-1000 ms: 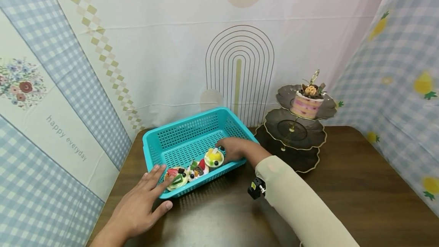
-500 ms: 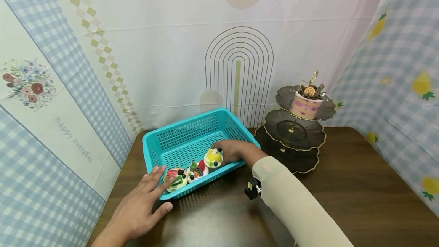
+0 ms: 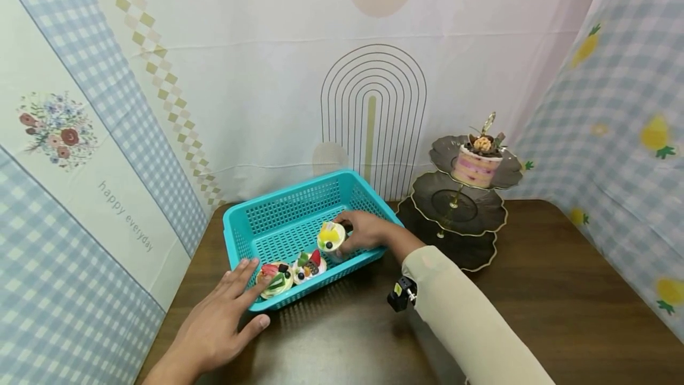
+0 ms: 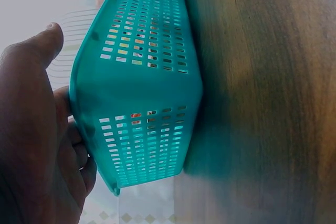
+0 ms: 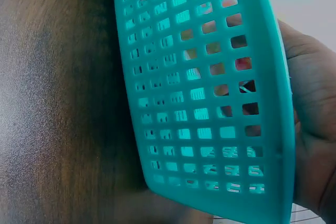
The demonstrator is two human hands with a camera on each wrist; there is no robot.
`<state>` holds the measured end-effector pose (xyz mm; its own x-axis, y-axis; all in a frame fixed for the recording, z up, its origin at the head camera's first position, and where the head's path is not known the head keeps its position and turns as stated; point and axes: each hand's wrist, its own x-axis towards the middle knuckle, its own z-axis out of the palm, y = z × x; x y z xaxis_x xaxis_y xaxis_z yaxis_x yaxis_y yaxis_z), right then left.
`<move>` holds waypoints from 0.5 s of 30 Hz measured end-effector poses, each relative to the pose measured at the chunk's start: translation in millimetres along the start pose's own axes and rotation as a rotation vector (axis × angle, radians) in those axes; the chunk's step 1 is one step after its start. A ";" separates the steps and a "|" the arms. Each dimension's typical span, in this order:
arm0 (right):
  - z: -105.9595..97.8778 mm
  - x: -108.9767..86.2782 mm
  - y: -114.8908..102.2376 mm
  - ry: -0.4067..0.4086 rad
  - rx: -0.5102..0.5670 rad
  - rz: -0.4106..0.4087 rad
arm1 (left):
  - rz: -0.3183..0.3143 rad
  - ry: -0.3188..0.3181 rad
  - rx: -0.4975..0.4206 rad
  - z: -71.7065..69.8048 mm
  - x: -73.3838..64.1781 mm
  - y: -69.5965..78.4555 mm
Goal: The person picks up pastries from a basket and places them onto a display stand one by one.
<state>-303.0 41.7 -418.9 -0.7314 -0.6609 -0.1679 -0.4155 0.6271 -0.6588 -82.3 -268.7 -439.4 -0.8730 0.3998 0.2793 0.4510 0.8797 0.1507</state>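
Observation:
In the head view, a turquoise plastic basket (image 3: 288, 195) holds small fruit-topped cakes along its near side. My right hand (image 3: 366, 232) reaches over the basket's right side and grips a small cake with yellow fruit (image 3: 330, 235) on top, its pale side partly showing. Next to it stand a cake with a strawberry and green fruit (image 3: 309, 266) and a cake with red and green fruit slices (image 3: 276, 279). My left hand (image 3: 216, 314) rests its extended fingers on the basket's left rim. In the right wrist view the basket's wall hides my right fingers.
A three-tier dark stand (image 3: 446, 199) with gold scalloped edges is to the right of the basket. On its top tier sits a pink-layered cake (image 3: 477, 166). The wooden table (image 3: 556, 290) meets patterned cloth walls at the back and sides.
My right hand now grips the yellow-topped cake and has raised it a little, so more of its side shows. My left hand and the basket stay in place.

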 end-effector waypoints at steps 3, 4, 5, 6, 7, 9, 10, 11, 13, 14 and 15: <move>-2.2 -2.1 0.5 0.063 0.061 -0.010 | 0.005 0.007 0.002 0.5 0.6 0.0; -3.1 -3.2 0.7 0.086 0.079 -0.015 | 0.008 0.012 0.004 0.4 0.9 0.2; -4.4 -5.2 0.6 0.109 0.100 -0.020 | 0.009 0.014 0.005 0.3 1.1 0.4; -6.0 -7.3 0.2 0.129 0.123 -0.026 | 0.008 0.013 0.004 0.0 1.3 0.8; -7.8 -9.7 -0.3 0.147 0.155 -0.034 | 0.009 0.014 0.005 -0.2 1.5 1.0; -11.8 -15.6 -1.1 0.189 0.175 -0.035 | 0.011 0.014 0.007 -0.4 1.8 1.3; -14.0 -18.8 -2.0 0.209 0.179 -0.038 | 0.013 0.014 0.007 -0.6 1.8 1.5; -16.2 -22.0 -3.0 0.227 0.184 -0.037 | 0.013 0.016 0.007 -0.5 1.5 1.4; -20.3 -28.5 -5.0 0.258 0.189 -0.037 | 0.015 0.022 0.008 -0.3 1.0 1.1; -22.4 -32.1 -6.0 0.275 0.186 -0.036 | 0.017 0.026 0.008 -0.3 0.4 0.9; -24.6 -35.7 -7.4 0.288 0.187 -0.039 | 0.017 0.031 0.010 -0.3 -0.2 0.7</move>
<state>-287.1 70.8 -390.0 -0.8505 -0.5228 0.0567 -0.3596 0.4996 -0.7881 -81.8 -268.3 -439.0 -0.8589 0.4071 0.3108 0.4642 0.8751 0.1365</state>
